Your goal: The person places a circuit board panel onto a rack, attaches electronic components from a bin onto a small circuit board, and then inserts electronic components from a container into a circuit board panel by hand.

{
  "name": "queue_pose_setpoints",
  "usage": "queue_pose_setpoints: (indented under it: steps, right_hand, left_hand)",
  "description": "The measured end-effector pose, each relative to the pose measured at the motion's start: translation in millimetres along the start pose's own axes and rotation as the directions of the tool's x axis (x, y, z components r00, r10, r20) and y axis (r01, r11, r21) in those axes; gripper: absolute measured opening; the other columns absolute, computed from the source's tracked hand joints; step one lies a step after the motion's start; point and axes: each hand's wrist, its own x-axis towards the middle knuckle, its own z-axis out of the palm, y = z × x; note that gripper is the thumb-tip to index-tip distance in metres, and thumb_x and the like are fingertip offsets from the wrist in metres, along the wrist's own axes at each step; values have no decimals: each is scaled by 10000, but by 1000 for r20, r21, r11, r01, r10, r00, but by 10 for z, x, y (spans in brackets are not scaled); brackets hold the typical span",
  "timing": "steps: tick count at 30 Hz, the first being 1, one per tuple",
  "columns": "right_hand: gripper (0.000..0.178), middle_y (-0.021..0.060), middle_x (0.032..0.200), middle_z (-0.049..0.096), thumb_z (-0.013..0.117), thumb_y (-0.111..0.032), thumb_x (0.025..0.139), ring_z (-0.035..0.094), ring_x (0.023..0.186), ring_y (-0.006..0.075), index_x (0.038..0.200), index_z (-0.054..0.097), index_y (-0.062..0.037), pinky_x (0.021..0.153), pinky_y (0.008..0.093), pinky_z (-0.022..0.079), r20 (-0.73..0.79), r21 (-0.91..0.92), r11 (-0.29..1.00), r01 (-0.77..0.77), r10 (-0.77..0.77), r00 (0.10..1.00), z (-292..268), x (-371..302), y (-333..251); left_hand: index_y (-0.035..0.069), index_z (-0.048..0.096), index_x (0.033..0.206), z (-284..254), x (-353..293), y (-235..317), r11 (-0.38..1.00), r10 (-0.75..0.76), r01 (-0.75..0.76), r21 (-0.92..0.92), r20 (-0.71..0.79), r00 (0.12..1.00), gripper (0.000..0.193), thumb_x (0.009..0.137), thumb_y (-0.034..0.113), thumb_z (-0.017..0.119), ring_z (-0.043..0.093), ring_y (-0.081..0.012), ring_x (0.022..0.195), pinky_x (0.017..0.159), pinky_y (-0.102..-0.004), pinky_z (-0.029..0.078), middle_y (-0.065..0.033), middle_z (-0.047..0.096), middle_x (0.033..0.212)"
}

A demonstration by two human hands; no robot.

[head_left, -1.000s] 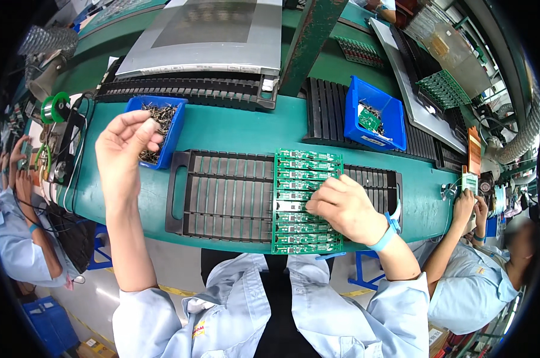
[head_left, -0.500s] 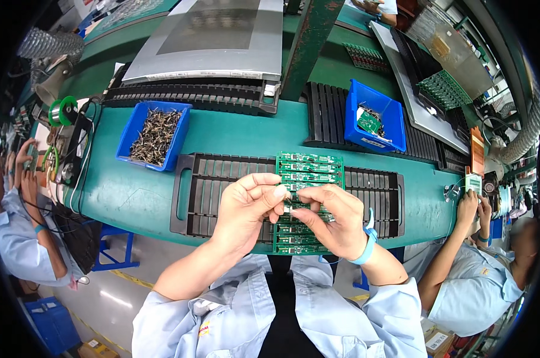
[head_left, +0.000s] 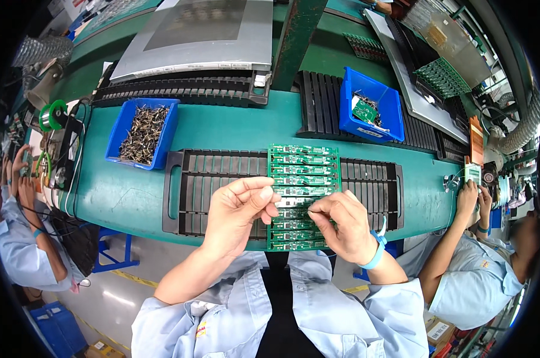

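Observation:
A green circuit board panel (head_left: 302, 160), divided into several narrow strips with small parts on them, lies across a black slotted tray (head_left: 222, 162). My left hand (head_left: 237, 212) is at the panel's left edge, its thumb and fingers curled together. Whatever those fingers may hold is too small to make out. Over the right part of the panel, the thumb and forefinger of my right hand (head_left: 346, 227) are pinched close to a middle strip. Anything between them is hidden. A blue band circles my right wrist.
Left of the tray, a blue bin (head_left: 117, 140) holds many small leaded components (head_left: 143, 134). Another blue bin (head_left: 374, 107) with a green board piece sits at the back right on black racks (head_left: 317, 104). A solder spool (head_left: 54, 116) stands far left. People work on both sides.
My hands have drawn apart, the right one moving right and slightly down from the left fingertips. More of the panel's middle strips show between them. The whole view has shifted slightly.

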Motion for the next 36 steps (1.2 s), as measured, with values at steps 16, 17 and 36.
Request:
queue_pose_setpoints:
  steps: [16, 17, 36]
  right_hand:
    - [146, 34, 718, 545, 640, 31, 699, 480, 597, 168, 815, 577, -32, 597, 272, 340, 128, -104, 994, -9, 22, 992, -12, -188, -13]
    - [145, 34, 718, 545, 640, 30, 700, 481, 598, 167, 814, 577, -33, 596, 272, 339, 129, -108, 994, -11, 25, 991, -9, -189, -12]
    - [124, 37, 741, 533, 638, 8, 712, 484, 631, 167, 812, 581, -38, 616, 273, 346, 167, -154, 988, 13, 13, 986, -24, -182, -54]
  left_hand:
    - [-36, 540, 1063, -91, -45, 27, 1000, 0, 1, -10, 47, 999, 241, 887, 125, 565, 600, -140, 667, 568, -190, 472, -146, 636, 866]
    - [-36, 540, 1063, -92, -45, 25, 1000, 0, 1, -9, 48, 999, 240, 886, 124, 566, 600, -139, 667, 568, -190, 472, -147, 636, 865]
    - [-24, 559, 1042, -30, -49, 43, 1000, -5, 5, 9, -2, 1000, 230, 872, 130, 584, 569, -104, 605, 516, -168, 457, -110, 629, 811]
